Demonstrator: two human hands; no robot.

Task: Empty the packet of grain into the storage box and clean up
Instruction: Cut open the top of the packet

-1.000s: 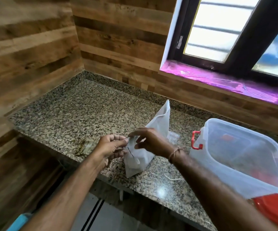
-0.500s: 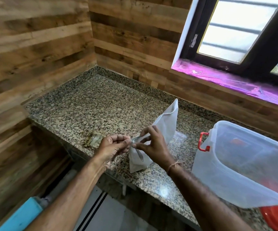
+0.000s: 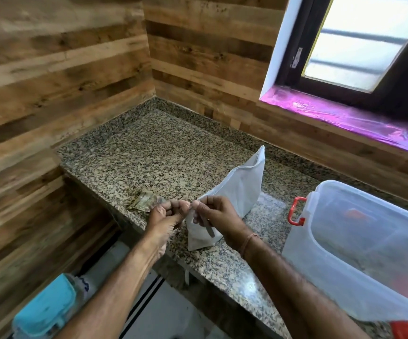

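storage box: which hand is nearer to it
Right. The right hand pinches the white packet at its corner, just left of the storage box; the left hand is at that corner too, farther left.

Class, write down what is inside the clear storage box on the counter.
The storage box shows no clear contents, only an orange blur through its cloudy wall; whether that lies inside or behind cannot be told.

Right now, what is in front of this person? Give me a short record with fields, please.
surface: granite counter, wood-panelled corner
packet: white packet, upright on the counter
left hand: pinches the packet's near top corner
right hand: pinches the same corner
box: clear storage box, no lid on, right of the packet, not touching
other: crumpled wrapper left of the hands
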